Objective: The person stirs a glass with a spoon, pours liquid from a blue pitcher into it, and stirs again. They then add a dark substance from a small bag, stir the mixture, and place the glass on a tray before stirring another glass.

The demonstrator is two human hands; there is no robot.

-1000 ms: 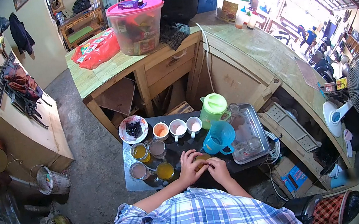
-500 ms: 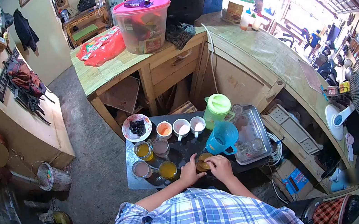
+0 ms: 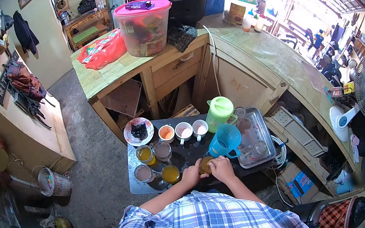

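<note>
A glass of yellow-brown drink (image 3: 206,165) stands at the near edge of the low dark table, between my two hands. My left hand (image 3: 191,174) is closed around its left side. At the right of its rim, my right hand (image 3: 221,169) has its fingers pinched together; whatever they hold is hidden. Left of these stand two glasses of yellow drink, the nearer one (image 3: 170,173) close to my left wrist, and two glasses of greyish-brown drink, one of them a mug (image 3: 163,151). Just beyond my right hand is a blue pitcher (image 3: 224,140).
Farther back are a bowl with dark packets (image 3: 139,131), three white cups holding powder (image 3: 184,131) and a green lidded pitcher (image 3: 220,111). A clear tray with glassware (image 3: 257,152) lies at the right. Wooden counters (image 3: 248,49) border the table.
My right hand has shifted slightly left and lower, from above the glass opening toward its right side. My left hand has moved only slightly and stays at the glass.
</note>
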